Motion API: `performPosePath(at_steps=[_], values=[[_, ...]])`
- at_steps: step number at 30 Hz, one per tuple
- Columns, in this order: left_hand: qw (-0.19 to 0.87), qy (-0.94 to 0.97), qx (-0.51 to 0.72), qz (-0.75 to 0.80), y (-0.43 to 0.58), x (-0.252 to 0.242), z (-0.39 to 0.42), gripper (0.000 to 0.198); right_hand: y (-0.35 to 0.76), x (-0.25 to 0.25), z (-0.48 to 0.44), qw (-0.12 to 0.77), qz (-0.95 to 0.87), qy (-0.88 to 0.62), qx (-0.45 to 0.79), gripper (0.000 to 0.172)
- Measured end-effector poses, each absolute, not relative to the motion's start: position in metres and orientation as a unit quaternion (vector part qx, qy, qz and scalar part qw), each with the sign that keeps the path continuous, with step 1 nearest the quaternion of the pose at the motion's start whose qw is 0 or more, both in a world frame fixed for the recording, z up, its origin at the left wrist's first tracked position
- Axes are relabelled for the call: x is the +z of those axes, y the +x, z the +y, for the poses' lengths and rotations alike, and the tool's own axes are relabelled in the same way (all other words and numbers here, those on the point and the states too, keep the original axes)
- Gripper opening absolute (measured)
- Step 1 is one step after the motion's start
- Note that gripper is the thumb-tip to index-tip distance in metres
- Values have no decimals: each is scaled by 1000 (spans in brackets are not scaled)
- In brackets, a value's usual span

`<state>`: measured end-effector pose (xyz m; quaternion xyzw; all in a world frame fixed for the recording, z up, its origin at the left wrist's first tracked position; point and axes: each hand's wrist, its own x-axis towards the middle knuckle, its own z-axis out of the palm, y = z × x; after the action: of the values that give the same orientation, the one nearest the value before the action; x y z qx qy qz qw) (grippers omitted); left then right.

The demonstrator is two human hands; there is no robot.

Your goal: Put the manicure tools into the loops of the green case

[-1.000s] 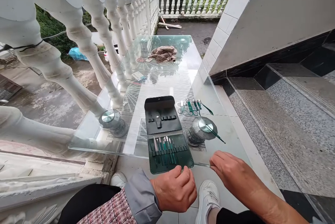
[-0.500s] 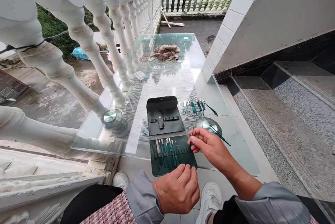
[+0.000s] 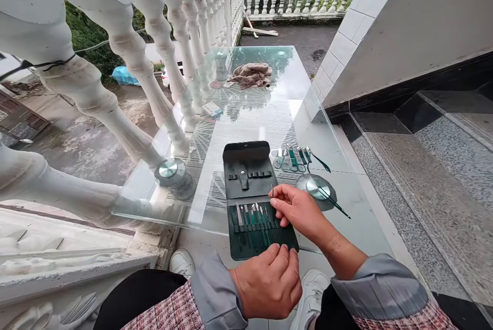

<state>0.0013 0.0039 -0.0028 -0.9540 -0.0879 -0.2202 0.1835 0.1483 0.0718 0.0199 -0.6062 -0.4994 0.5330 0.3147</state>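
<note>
Fingers [image 3: 283, 257] of left hand [image 3: 269, 283] curl at case's [image 3: 246, 252] near right corner, grip unclear; right hand [image 3: 302, 214], fingers pinched tight, has slim tool [image 3: 272, 191], visible end pointing away, just right of looped tools [image 3: 255, 219] running likewise, right nearer their tips, bench [image 3: 246, 129] beyond.
</note>
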Motion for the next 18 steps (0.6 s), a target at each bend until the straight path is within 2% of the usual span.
performPosePath(at_steps=[6, 12, 18], values=[[176, -951, -237, -93, 3, -3, 5, 22, 146, 23, 75, 277, -482, -617, 557, 6], [168, -949, -249, -98, 3, -3, 4, 21, 146, 23, 79, 249, -489, -614, 567, 18], [167, -957, -222, -85, 2, -5, 3, 22, 148, 26, 78, 203, -528, -607, 558, 15]])
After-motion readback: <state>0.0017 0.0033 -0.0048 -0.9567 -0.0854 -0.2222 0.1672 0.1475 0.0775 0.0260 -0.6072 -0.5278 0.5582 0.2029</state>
